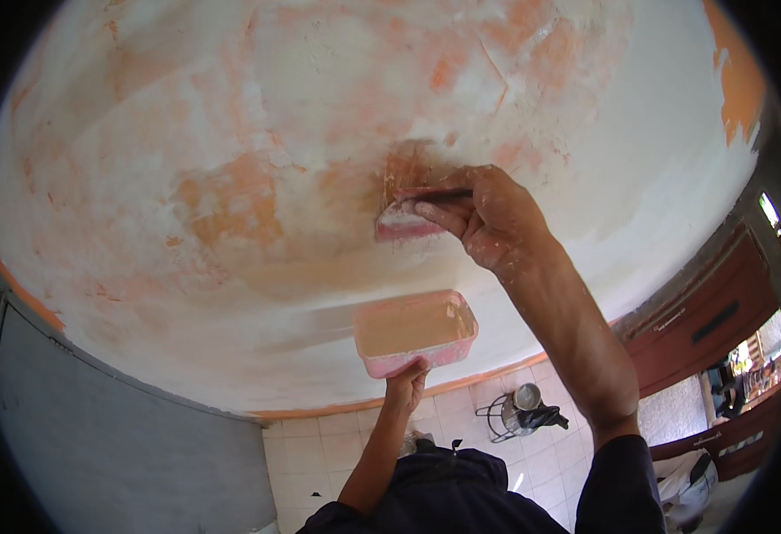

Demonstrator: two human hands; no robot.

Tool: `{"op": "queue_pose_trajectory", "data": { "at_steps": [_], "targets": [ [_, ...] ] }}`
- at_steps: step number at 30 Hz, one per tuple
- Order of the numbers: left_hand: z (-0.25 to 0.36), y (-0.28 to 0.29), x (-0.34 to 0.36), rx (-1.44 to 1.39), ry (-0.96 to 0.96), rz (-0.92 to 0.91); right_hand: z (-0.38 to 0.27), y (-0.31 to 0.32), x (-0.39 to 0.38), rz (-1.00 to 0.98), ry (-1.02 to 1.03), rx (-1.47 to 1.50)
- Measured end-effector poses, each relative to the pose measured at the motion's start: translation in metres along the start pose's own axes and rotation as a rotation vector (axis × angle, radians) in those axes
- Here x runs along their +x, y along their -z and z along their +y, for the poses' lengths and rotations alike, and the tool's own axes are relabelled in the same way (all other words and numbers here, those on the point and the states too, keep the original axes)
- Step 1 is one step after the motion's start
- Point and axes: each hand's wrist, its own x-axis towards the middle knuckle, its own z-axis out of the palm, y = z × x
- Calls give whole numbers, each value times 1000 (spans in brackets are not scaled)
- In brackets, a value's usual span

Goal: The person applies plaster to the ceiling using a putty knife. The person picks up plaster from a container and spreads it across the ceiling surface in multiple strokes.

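Observation:
My right hand (500,218) is closed around a pink-edged putty spreader (408,230) with whitish paste on its face. Its blade is at the wall (257,294), beside an orange-brown patch where the white coat is thin. Whether the edge touches the wall I cannot tell. Lower down, my left hand (405,384) grips the near side of a pink rectangular plastic tub (421,359), thumb over its rim. Inside the tub is smooth beige paste (404,327), and pale smears mark its rim. White specks dot my right hand and wrist.
A black-framed stool (495,418) stands on the white tiled floor (306,449), with a round metal container (526,397) and dark cloth by it. At left is a grey panel (114,418); at right, a red-brown door (720,311). Someone in pale clothing (688,485) is at lower right.

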Motion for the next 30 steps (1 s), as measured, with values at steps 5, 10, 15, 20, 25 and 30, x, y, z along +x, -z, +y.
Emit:
{"op": "queue_pose_trajectory", "data": {
  "at_steps": [5, 10, 15, 20, 25, 30],
  "targets": [
    [-3, -8, 1, -74, 13, 50, -26, -1, -33, -70, 146, -9],
    [6, -2, 2, -70, -36, 15, 43, 31, -84, 86, 95, 53],
    [0, -21, 3, -56, -16, 31, 80, 58, -62, 171, 139, -262],
    [-3, 3, 7, -7, 18, 6, 28, 4, -18, -24, 185, 63],
    [-2, 1, 6, -8, 24, 18, -15, -29, -36, -31, 281, 24],
    [5, -14, 4, -91, 9, 91, 33, 10, -76, 84, 191, 36]
  ]
}}
